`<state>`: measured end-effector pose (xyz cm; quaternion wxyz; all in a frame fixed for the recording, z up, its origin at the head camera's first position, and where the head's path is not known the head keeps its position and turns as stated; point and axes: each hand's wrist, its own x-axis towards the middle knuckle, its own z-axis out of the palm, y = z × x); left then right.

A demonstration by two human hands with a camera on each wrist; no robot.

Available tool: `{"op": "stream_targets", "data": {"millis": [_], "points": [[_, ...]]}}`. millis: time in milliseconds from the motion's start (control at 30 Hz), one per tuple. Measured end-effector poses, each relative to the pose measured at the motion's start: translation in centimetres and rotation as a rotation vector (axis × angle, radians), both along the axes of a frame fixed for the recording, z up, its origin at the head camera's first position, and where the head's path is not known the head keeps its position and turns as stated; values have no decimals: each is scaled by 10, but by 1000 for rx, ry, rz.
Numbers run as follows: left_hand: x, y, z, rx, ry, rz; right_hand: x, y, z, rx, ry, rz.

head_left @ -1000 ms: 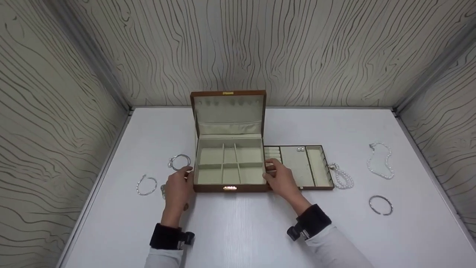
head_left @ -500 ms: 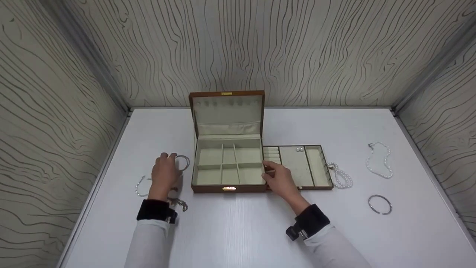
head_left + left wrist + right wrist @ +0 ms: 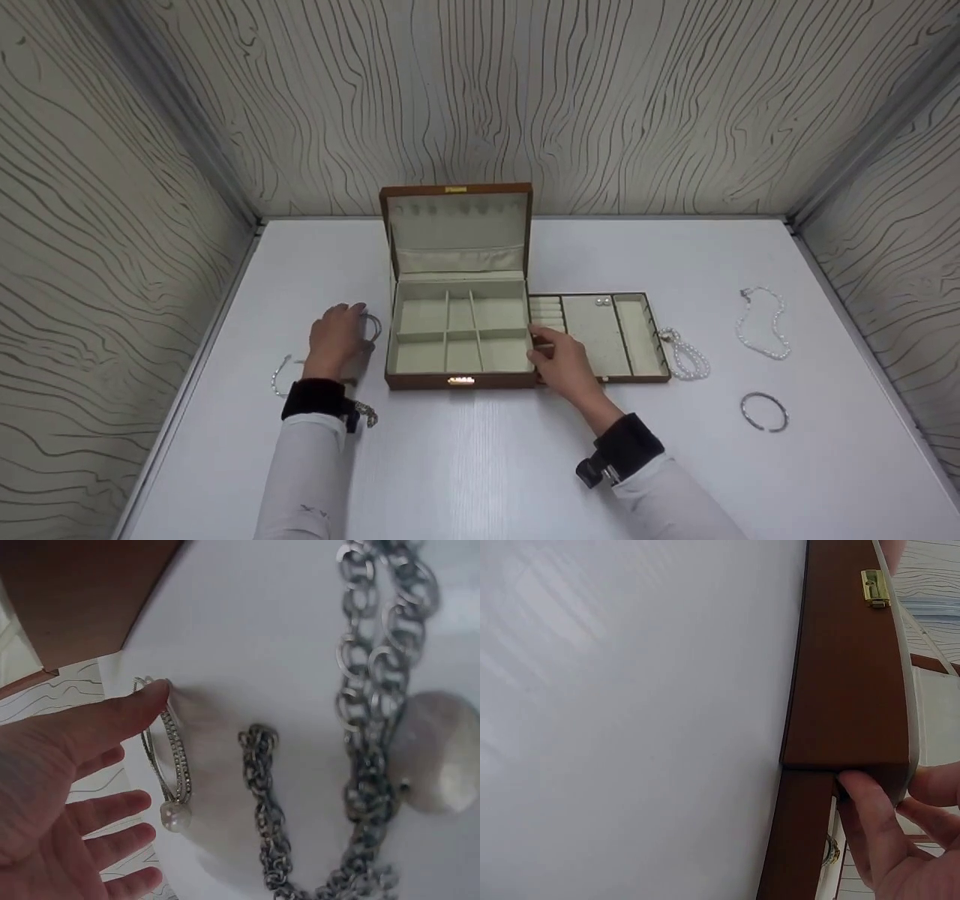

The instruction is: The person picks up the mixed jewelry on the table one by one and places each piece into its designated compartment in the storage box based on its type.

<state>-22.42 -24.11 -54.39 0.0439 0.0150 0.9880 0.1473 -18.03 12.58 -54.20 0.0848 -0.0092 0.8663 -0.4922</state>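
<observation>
Left hand (image 3: pixel 335 341) reaches a pearl-tipped bangle (image 3: pixel 179 757) left of a brown jewelry box (image 3: pixel 424 382) on a white table (image 3: pixel 465 465), fingers loosely extended and thumb tip at the band, not clasping it. A metal chain (image 3: pixel 259 765) lies near the bangle. The box stands lid up, six compartments showing. Fingers partly bent, the right hand (image 3: pixel 568 365) touches its right side; whether it grips cannot be told. A drawer (image 3: pixel 592 341) with pearl earrings (image 3: pixel 602 301) extends beyond, a pearl strand (image 3: pixel 694 358) beside its far end.
</observation>
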Motion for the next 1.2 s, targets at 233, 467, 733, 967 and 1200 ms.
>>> {"op": "stream_targets", "data": {"millis": [233, 467, 733, 967, 1200], "points": [[-3, 2, -4, -24, -24, -26, 0, 0, 0, 0, -3, 7], [-2, 1, -5, -61, 14, -18, 0, 1, -2, -14, -1, 11], [-2, 2, -3, -49, -3, -15, -1, 1, -2, -15, -8, 18], [1, 1, 4, -22, -52, -11, 0, 2, -2, -20, -6, 20], [8, -3, 15, 73, -37, 41, -1, 3, -2, -1, 37, 37]]}}
